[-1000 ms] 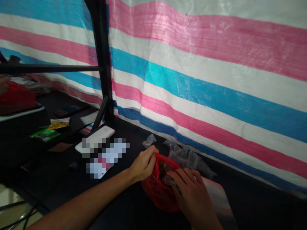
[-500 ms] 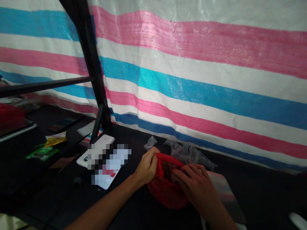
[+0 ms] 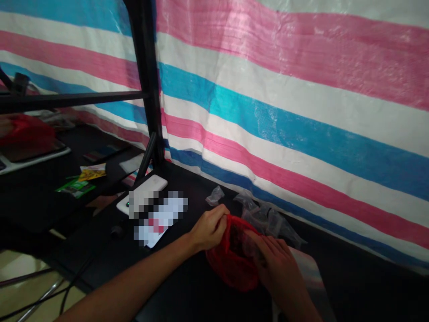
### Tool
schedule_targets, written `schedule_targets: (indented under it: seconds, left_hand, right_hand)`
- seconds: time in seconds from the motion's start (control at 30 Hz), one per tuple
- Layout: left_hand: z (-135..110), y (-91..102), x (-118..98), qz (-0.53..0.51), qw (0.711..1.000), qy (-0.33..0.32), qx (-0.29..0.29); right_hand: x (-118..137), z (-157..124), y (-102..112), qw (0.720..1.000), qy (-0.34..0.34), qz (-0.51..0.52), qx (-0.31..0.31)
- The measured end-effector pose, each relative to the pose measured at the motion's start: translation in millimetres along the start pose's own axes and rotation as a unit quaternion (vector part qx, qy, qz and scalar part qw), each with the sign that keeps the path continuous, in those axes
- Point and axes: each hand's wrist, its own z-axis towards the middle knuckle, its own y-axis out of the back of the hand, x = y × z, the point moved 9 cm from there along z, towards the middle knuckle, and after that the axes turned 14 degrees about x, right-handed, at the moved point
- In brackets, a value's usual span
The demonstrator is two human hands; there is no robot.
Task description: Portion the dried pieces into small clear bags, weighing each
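**Inspector A:** Where do we place the red plastic bag [image 3: 231, 270]?

**Inspector B:** We find it on the black tabletop [image 3: 187, 293], mouth upward and open, dark contents inside that we cannot identify. We take the bag as our dial's centre.

**Inspector A:** And the hands?

**Inspector B:** We record them apart from each other. The left hand [image 3: 208, 229], at ten o'clock, has its fingers clamped on the rim. The right hand [image 3: 279, 264], at three, has its fingertips at the mouth, beside translucent plastic [image 3: 249, 246]; whether they grip it, we cannot tell.

**Inspector A:** What do we note around it?

**Inspector B:** Crumpled clear plastic bags [image 3: 259, 218] at one o'clock, a small clear scrap [image 3: 215, 196] at eleven, a smartphone [image 3: 167, 217] at ten, and a flat silver panel [image 3: 312, 268] between three and four, partly behind the right forearm.
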Motion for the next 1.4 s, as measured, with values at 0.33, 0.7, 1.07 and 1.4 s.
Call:
schedule_targets:
  seconds: [0.33, 0.7, 1.07, 1.4]
  left_hand:
    - [1, -2.0, -6, 0.012, 0.999, -0.028, 0.014]
    - [0, -3.3, -2, 0.008, 0.999, -0.025, 0.023]
    - [0, 1.9, 0, -0.017, 1.000, -0.008, 0.014]
    - [-1, 4.9, -1, 0.002, 1.000, -0.007, 0.021]
  right_hand:
    - [-3, -1, -1, 0.999, 0.015, 0.035, -0.011]
    - [-52, -29, 10, 0.949, -0.189, 0.252, -0.019]
    - [-94, -116, 7, 0.907, -0.315, 0.279, -0.011]
    - [-96, -208, 18, 0.834, -0.406, 0.207, -0.312]
